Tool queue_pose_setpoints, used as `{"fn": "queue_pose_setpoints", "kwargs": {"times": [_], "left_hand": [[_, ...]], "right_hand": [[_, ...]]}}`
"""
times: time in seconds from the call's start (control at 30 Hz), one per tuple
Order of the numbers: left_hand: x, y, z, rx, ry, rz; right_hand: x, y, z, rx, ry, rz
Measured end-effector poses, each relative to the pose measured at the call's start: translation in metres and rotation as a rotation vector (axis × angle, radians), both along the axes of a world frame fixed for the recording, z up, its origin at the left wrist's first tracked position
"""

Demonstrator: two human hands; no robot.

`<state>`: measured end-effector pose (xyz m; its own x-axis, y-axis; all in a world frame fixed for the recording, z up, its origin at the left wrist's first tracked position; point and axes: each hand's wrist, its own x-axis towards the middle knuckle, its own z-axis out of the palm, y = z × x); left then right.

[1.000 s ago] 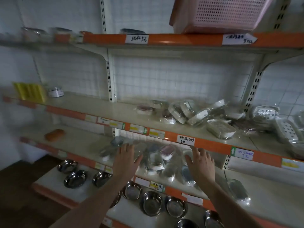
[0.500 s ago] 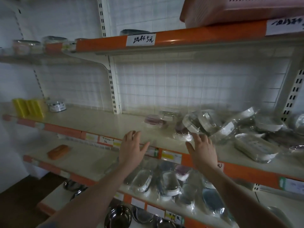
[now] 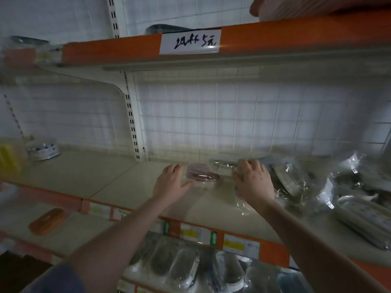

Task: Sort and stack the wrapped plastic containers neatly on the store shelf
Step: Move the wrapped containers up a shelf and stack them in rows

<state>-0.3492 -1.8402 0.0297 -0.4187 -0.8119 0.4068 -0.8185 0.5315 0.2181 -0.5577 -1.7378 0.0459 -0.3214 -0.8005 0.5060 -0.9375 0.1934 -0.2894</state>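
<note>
- Clear crinkly wrap covers the containers lying on the middle shelf (image 3: 88,178), where both my hands reach in.
- My left hand (image 3: 169,182) is spread flat with straight fingers, just left of a wrapped container with a reddish lid (image 3: 201,173); whether the fingertips touch its wrap I cannot tell.
- My right hand (image 3: 252,180) lies over the wrapped clear container (image 3: 224,164), which sits just behind and to the right of the reddish one; the fingers curve down onto its wrap, but I cannot tell whether they grip it.
- To the right of that hand, a loose heap of wrapped containers (image 3: 296,180) lies tilted and overlapping on the same shelf.
- At the shelf's far left stands a small round tin (image 3: 43,150), well apart from my hands.
- Below, on the lower shelf, an orange case (image 3: 46,220) lies at the left.
- Above, the orange shelf edge carries a handwritten price label (image 3: 190,42).
</note>
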Motion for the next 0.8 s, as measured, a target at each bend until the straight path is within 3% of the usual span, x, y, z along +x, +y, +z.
{"fn": "queue_pose_setpoints", "kwargs": {"times": [0.23,0.53,0.8], "left_hand": [[-0.016,-0.085,0.0,0.073,-0.055,-0.237],[-0.036,-0.142,-0.017,0.239,-0.255,-0.429],[-0.026,-0.144,-0.025,0.173,-0.23,-0.433]], "right_hand": [[-0.006,-0.035,-0.007,-0.009,-0.033,-0.158],[-0.012,-0.05,-0.017,-0.005,0.081,-0.289],[-0.009,-0.06,-0.021,0.043,0.152,-0.362]]}}
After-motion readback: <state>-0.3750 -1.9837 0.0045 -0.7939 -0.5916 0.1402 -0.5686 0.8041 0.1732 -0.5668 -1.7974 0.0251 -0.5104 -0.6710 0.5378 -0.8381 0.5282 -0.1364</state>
